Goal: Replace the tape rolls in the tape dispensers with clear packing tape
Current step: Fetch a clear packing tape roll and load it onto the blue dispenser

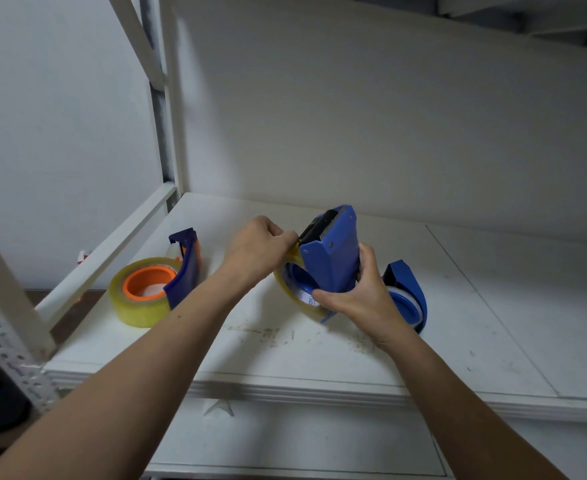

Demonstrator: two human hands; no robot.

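Observation:
My right hand (358, 299) grips a blue tape dispenser (330, 251) held upright above the white shelf (285, 351), its serrated blade at the top. A clear yellowish tape roll (290, 284) sits in it. My left hand (257, 251) pinches the tape's free end just left of the blade. On the shelf at the left lies a second dispenser (184, 268), blue with an orange core, with a clear tape roll (139, 299) on it. A third blue dispenser (406, 296) lies behind my right hand, partly hidden.
The shelf belongs to a white metal rack with an upright post (167, 98) at the back left and a perforated post (4, 351) at the front left. A lower shelf (285, 445) shows beneath. Scuff marks (268, 332) lie on the shelf in front of my hands.

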